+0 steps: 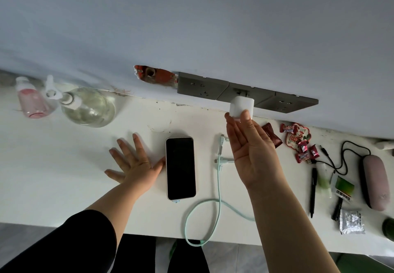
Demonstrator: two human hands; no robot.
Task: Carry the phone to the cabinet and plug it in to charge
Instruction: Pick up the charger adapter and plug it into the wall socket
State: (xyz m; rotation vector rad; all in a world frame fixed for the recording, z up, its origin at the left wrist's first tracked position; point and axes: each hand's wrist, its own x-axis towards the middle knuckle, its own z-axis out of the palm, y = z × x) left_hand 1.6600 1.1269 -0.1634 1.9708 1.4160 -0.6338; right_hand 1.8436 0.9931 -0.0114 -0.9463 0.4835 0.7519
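Two hands work here over the white cabinet top (64,155), and I take the phone (180,168) as my landmark. It lies flat, screen up and dark, so the carrying looks finished.

Nearest to the person, a mint-green cable (218,189) loops off the front edge, just right of the phone. I count one cable with three small connector heads spread out at its far end, and none is in the phone. So I judge the charging is about half done: the connector must still go into the phone.

Left of the phone, the left hand (133,165) rests flat with fingers spread, holding nothing; its thumb touches the phone's edge. Right of the phone and farther back, the right hand (248,144) has its fingertips pinched on one white charger block (242,106), which sits against the middle of three grey wall sockets (247,92). Whether the block is fully seated I cannot tell.

Far left of the phone stand two bottles: one pink (32,99), one clear with a pump (87,106). Far right lie several red candies (303,149), one black pen (313,189) and one pinkish case (374,182).
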